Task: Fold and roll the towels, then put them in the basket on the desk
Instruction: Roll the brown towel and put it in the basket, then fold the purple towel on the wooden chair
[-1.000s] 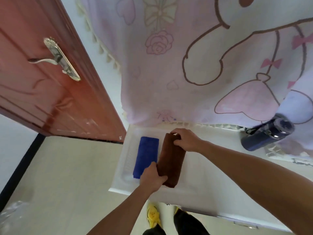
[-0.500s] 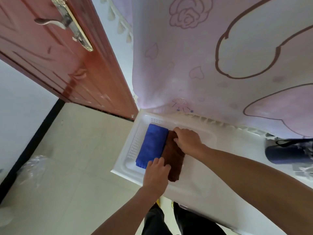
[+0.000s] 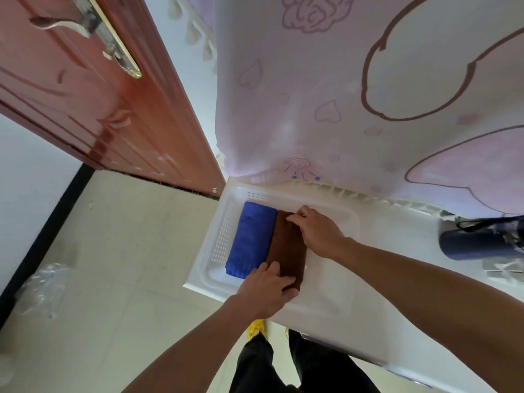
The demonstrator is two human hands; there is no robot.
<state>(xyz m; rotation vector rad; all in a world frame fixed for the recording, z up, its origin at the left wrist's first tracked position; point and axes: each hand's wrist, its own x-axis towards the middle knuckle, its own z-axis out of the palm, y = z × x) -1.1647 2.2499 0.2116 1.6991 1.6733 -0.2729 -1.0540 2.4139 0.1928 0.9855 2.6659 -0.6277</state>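
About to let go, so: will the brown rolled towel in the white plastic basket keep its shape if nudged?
Probably soft and floppy: the brown rolled towel looks flattened under the left hand and right hand. Unlikely to roll, lying against the blue rolled towel. It may loosen once released.

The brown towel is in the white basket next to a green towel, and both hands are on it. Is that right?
Not quite. The head view shows a blue towel, not a green one, next to the brown towel. The rest is right: both lie in the white basket, and the left hand and right hand are on the brown one.
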